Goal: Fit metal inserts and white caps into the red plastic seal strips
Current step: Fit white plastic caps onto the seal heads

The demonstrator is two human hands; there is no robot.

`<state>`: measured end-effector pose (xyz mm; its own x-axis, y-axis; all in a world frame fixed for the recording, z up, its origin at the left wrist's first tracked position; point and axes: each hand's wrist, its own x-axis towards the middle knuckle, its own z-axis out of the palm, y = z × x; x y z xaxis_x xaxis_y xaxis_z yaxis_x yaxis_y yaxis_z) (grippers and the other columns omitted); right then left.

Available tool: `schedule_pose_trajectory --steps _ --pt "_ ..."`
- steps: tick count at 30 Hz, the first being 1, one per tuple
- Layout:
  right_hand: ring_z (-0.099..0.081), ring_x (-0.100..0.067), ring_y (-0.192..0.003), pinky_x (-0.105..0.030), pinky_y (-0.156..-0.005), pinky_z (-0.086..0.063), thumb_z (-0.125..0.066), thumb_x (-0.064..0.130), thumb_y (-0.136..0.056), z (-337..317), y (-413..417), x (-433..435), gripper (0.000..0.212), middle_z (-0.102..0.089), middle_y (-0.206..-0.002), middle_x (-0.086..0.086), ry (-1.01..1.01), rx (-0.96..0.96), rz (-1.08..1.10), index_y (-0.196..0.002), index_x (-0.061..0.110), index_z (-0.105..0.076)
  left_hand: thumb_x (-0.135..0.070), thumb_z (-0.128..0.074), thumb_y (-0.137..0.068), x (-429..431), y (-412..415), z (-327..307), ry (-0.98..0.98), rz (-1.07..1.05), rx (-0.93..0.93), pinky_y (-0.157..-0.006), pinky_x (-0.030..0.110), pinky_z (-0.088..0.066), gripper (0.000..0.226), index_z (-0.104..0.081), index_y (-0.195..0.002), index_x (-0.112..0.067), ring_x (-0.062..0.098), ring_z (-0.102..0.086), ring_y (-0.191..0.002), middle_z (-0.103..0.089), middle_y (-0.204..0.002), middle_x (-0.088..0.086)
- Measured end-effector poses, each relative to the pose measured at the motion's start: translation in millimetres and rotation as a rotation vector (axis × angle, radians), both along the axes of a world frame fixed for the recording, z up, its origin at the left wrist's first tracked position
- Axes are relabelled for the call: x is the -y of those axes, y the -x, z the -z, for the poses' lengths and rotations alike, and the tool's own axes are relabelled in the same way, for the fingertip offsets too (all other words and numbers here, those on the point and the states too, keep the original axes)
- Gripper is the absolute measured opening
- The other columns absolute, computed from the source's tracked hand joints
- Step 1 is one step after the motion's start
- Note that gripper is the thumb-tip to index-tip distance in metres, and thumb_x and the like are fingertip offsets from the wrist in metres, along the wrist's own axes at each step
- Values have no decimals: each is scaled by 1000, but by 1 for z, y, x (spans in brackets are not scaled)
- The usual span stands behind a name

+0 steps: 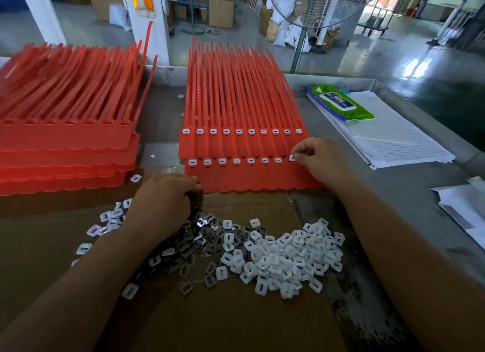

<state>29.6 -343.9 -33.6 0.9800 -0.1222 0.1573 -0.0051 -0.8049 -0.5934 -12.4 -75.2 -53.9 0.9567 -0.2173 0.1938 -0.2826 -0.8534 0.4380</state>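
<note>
At the front red seal strip, the right hand pinches a white cap into place near its right end; the left hand curls at the strip's left corner, grip unclear. Next, probably: press the cap flush

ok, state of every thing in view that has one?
front seal strip, seven caps seated, eighth at its slot
rear seal strip, ten caps seated
left stack, top slots uncapped
white caps pile, loose on cardboard
metal inserts pile, loose
right hand, pinches a white cap at the eighth slot
left hand, at front strip's left corner, grip unclear
wipes pack, lid closed
</note>
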Motion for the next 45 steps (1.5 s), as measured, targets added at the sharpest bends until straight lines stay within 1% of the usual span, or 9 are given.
schedule_pose_trajectory --steps 6,10,15,18,22,34,38,42,45 --pt "-47 -8 -87 -21 -74 -32 -61 17 -86 5 -5 1 8 -54 -92 7 58 -22 2 -83 24 -59 5 -48 -76 1 0 0 14 -5 11 -101 32 -36 41 -67 -106 -16 16 -51 -117 -59 -122 -2" --pt "-46 -6 -82 -12 -60 -28 -62 15 -85 8 -7 3 11 -53 -86 7 60 -19 -5 -79 24 -58 5 -48 -76 1 0 0 10 -8 13 -101 31 -35 41 -67 -106 -16 16 -51 -117 -59 -122 -2" --pt "-44 -4 -79 -8 -58 -24 -61 16 -85 11 -11 5 13 -52 -85 9 122 -4 -7 -77 25 -58 5 -48 -76 0 0 0 0 -2 8 -102 33 -36 41 -67 -106 -16 17 -51 -116 -59 -122 -3" --pt "-44 -5 -81 -14 -59 -27 -61 17 -85 14 -12 5 15 -51 -86 9 128 -7 -2 -75 26 -57 5 -48 -76 1 0 0 1 -2 4 -102 34 -36 41 -67 -106 -16 17 -51 -117 -59 -123 -2" --pt "-45 -8 -86 -24 -74 -33 -61 17 -86 18 -12 4 14 -52 -90 7 119 -18 10 -76 25 -55 5 -48 -76 0 1 0 3 -1 1 -102 33 -36 41 -67 -106 -16 18 -51 -117 -59 -122 -2" --pt "-52 -11 -89 -26 -79 -38 -63 16 -84 18 -11 -1 1 -60 -94 2 98 2 52 -85 17 -63 5 -48 -77 0 2 -2 -1 4 6 -101 33 -36 41 -67 -107 -15 18 -51 -117 -59 -123 -1" --pt "-57 -19 -95 -31 -82 -41 -65 15 -82 15 -12 -3 2 -65 -97 -3 122 4 54 -81 14 -66 5 -49 -76 0 2 -2 1 2 17 -100 31 -36 41 -67 -105 -15 17 -52 -115 -59 -122 -2" --pt "-56 -17 -95 -30 -82 -40 -65 15 -82 14 -13 -4 21 -62 -95 1 134 11 58 -68 25 -53 5 -48 -77 0 1 -2 -10 1 17 -100 31 -35 41 -67 -107 -16 17 -51 -116 -59 -123 -3" --pt "-56 -18 -95 -28 -79 -38 -65 15 -83 15 -16 -4 13 -63 -96 0 166 -4 64 -73 21 -59 4 -48 -77 0 1 -2 -14 -1 15 -101 33 -35 41 -66 -107 -16 17 -51 -117 -58 -123 -3"
